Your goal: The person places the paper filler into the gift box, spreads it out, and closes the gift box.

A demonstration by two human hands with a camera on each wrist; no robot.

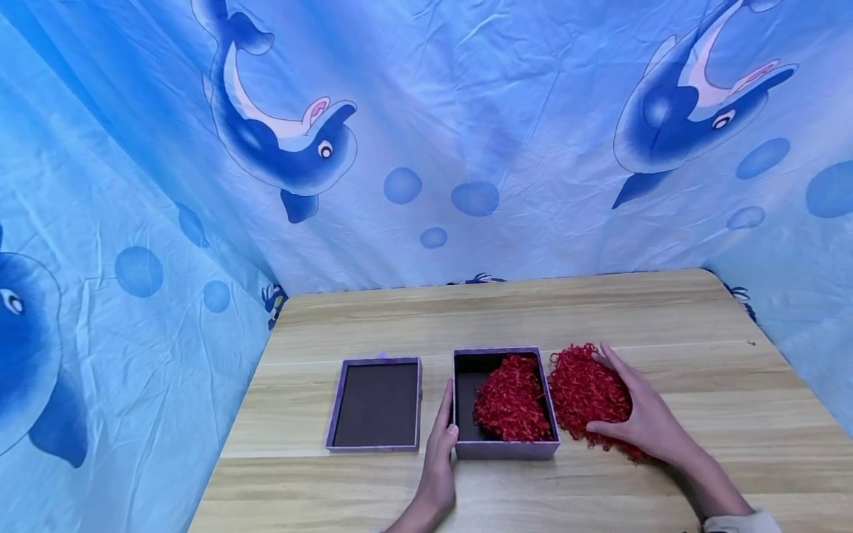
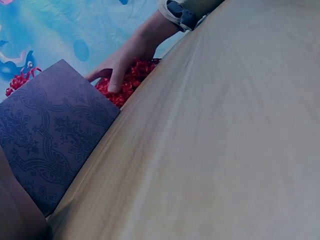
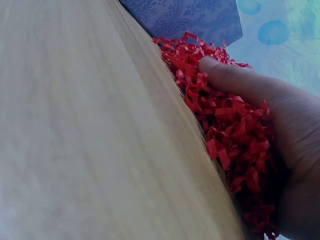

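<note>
A dark-lined box (image 1: 504, 450) with a patterned purple outside stands in the middle of the table, a clump of red shredded paper (image 1: 513, 403) in its right part. My left hand (image 1: 438, 463) touches the box's left wall, fingers straight along it and thumb at the near corner. To the right of the box lies a loose pile of red shredded paper (image 1: 586, 392). Over this pile's right side my right hand (image 1: 649, 418) is spread, with the thumb apart from the fingers. The right wrist view shows the thumb (image 3: 235, 80) touching the shreds; the other fingertips are hidden there.
The box's lid (image 1: 376, 406) lies to the left with its dark inside up. All of this is on a wood-grain table (image 1: 300, 488). Blue dolphin-print cloth (image 1: 433, 133) hangs behind and at both sides of the table.
</note>
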